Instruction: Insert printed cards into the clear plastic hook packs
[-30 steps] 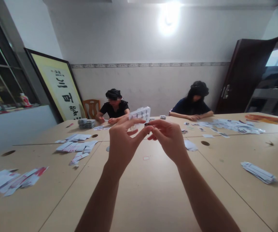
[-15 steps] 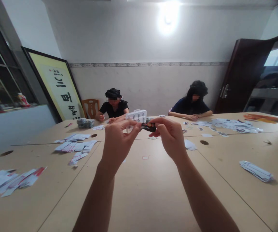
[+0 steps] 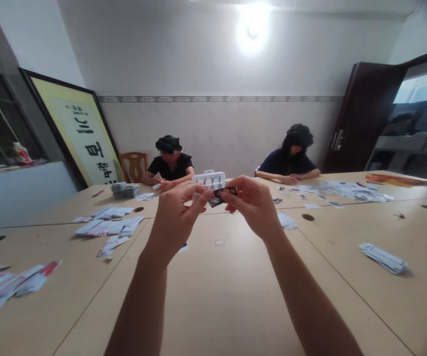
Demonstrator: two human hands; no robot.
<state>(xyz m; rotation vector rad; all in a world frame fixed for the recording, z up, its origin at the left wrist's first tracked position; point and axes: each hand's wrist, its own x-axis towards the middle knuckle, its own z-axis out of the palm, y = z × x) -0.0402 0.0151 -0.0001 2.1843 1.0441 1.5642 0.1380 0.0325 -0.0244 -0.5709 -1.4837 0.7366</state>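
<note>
"Position first: where do we see the dark card?"

"Between our two hands, raised above the table. It lies just right of our left hand and just left of our right hand, its right end tilted higher."

"How wide do we have the left?"

"Narrow. We pinch the card's left end between thumb and finger there, and the right thumb and finger close on its other end."

"And the white tray?"

"Just beyond our left fingertips, behind the card, with small grey shapes in it. Some of our fingers are hidden, so we cannot tell how they grip it."

"What else lies near us?"

"Below the card, between our forearms, a small red-edged slip rests on the table. Left of our left hand we have loose papers; well to the right of our right hand, a paper bundle. Beyond both hands sit two people, one in a black top, one in dark blue."
</note>
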